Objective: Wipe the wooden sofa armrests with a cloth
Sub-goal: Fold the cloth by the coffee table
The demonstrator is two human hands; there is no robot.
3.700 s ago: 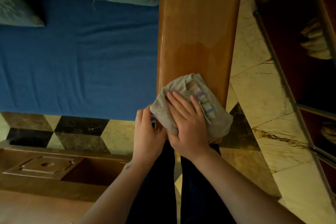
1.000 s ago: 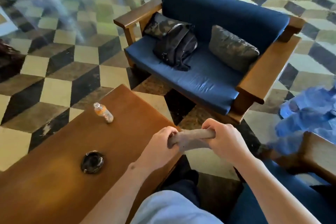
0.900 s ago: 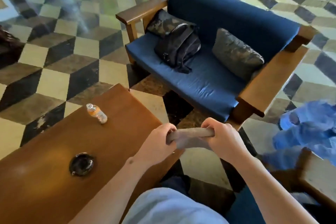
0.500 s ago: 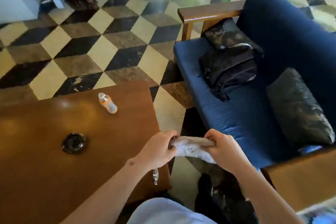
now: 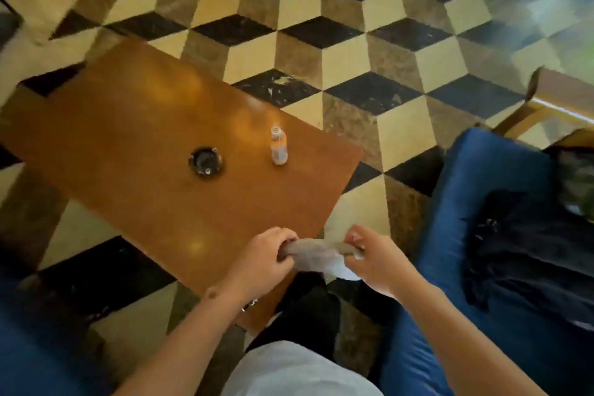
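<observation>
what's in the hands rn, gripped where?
The cloth, bunched up: left hand grips its left end, right hand its right end.

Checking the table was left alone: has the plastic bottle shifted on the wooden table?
No. The plastic bottle stands just right of the ashtray, as before; only the camera turned.

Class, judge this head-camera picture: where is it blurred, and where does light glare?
Head view: motion blur smears the floor, worst at the edges; soft glare patches sit on the table; a pale haze washes the upper right; the bottle and both hands look soft.
</observation>
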